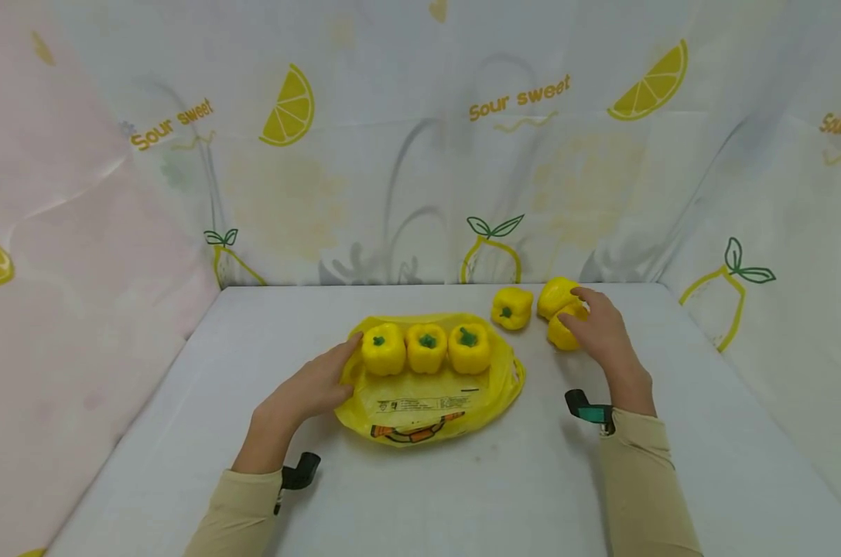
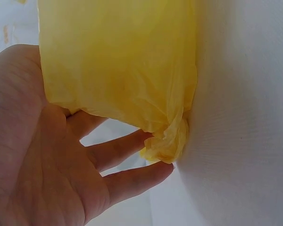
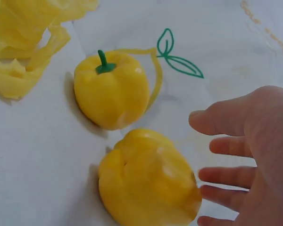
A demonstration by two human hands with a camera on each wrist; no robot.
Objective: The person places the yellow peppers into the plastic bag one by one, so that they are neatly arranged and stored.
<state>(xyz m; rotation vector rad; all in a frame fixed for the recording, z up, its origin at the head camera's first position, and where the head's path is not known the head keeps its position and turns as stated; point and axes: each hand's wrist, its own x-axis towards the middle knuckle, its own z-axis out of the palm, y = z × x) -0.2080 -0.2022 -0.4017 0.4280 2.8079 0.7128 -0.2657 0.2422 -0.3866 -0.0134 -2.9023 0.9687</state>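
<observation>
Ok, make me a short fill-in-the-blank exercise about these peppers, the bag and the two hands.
1. ____ yellow bell peppers sit in a row on the yellow plastic bag.
2. The left hand rests on the bag's ____ edge.
3. The right hand reaches two of the ____ peppers lying off the bag.

Missing words: three; left; three

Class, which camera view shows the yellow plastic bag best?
The head view: the whole yellow plastic bag lies flat with three peppers on it. The left wrist view shows only a crumpled edge by the fingers; the right wrist view catches just a corner.
</observation>
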